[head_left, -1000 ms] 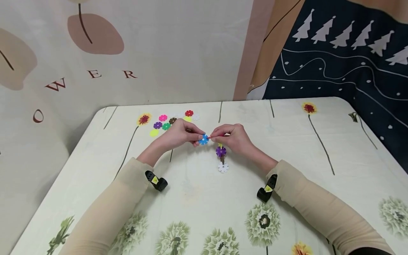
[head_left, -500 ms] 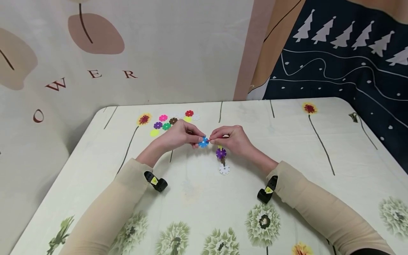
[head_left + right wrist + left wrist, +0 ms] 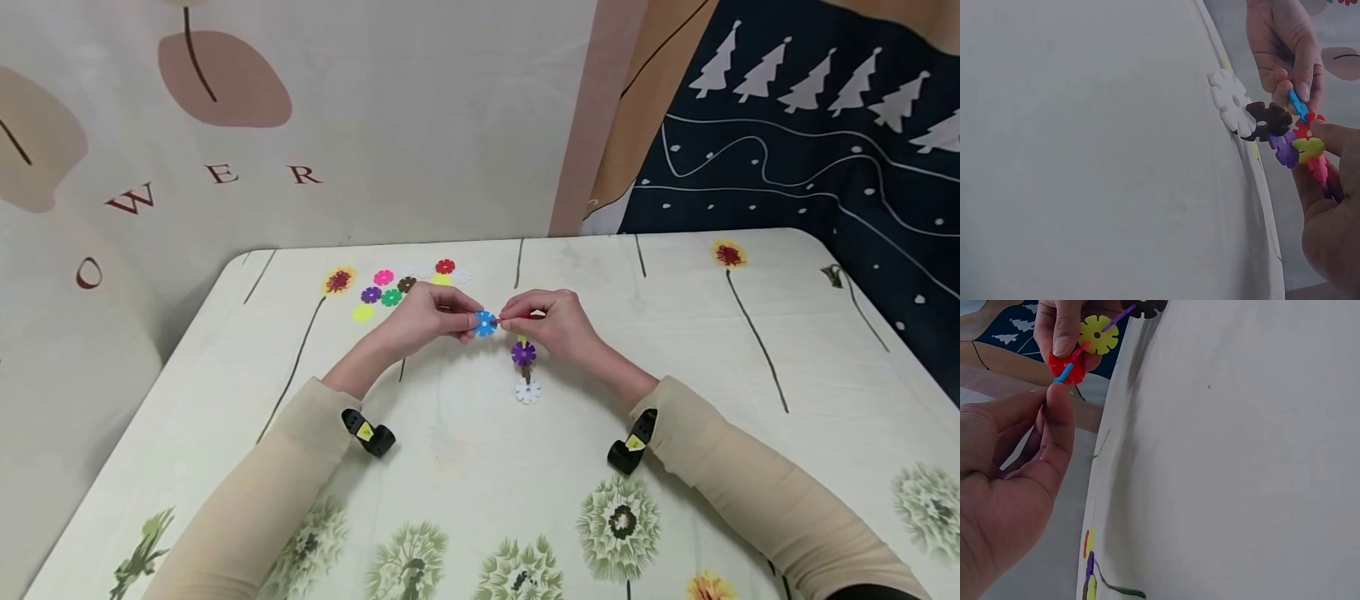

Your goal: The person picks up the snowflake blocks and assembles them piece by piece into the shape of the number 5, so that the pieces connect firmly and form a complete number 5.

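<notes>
The left hand (image 3: 427, 318), pinching the blue disc (image 3: 486, 323), and right hand (image 3: 557, 322), pinching the red disc (image 3: 1301, 129), have edged toward one o'clock, seemingly meshing them.

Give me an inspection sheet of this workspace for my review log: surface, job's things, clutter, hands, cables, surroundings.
Surface: pale flower-print tabletop.
Job's things: blue notched plastic disc, meeting the red notched plastic disc of a multicoloured disc chain; whether slotted in, unclear. Loose multicoloured plastic discs lie near the far edge.
Clutter: nothing seen.
Left hand: pinches the blue disc.
Right hand: holds the chain near its red disc.
Cables: nothing seen.
Surroundings: pale printed backdrop; dark-blue tree-print fabric.
</notes>
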{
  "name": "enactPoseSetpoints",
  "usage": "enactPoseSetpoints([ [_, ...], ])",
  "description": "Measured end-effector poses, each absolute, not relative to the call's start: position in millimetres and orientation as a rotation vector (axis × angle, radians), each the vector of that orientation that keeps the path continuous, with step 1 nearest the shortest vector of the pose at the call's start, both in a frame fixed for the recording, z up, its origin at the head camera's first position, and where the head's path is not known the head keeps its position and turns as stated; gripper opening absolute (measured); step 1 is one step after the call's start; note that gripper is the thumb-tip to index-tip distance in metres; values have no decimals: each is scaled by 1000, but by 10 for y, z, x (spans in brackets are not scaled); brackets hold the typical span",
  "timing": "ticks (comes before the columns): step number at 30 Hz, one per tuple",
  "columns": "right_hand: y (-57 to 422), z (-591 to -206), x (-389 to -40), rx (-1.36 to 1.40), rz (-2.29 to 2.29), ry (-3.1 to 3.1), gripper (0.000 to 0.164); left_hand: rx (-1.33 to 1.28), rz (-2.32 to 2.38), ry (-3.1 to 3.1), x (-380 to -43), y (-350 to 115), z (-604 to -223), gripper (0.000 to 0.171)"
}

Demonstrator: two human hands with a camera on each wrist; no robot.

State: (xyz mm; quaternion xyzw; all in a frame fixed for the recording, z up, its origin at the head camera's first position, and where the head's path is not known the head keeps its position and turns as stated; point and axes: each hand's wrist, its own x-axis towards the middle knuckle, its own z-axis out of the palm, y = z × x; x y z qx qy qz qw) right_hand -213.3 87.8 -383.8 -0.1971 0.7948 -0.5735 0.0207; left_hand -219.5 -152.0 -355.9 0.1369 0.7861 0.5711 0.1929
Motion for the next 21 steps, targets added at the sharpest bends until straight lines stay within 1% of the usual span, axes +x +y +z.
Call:
enactPoseSetpoints([
  [4, 865, -3836, -2124, -573, -1765, 2488, 15, 372, 1621, 2209, -2192, -1523, -3555, 20],
  [11, 815, -3839, -2097, -496, -1706, 2533, 33, 355, 1613, 2216, -2210, -1506, -3552, 19],
  [17, 768, -3848, -2078, -510, -1684, 2548, 40, 347, 1626, 2216, -2218, -1498, -3560, 20],
  [21, 743, -3863, -2072, -510, -1695, 2541, 40, 326, 1662, 2205, -2216, -1496, -3566, 21],
])
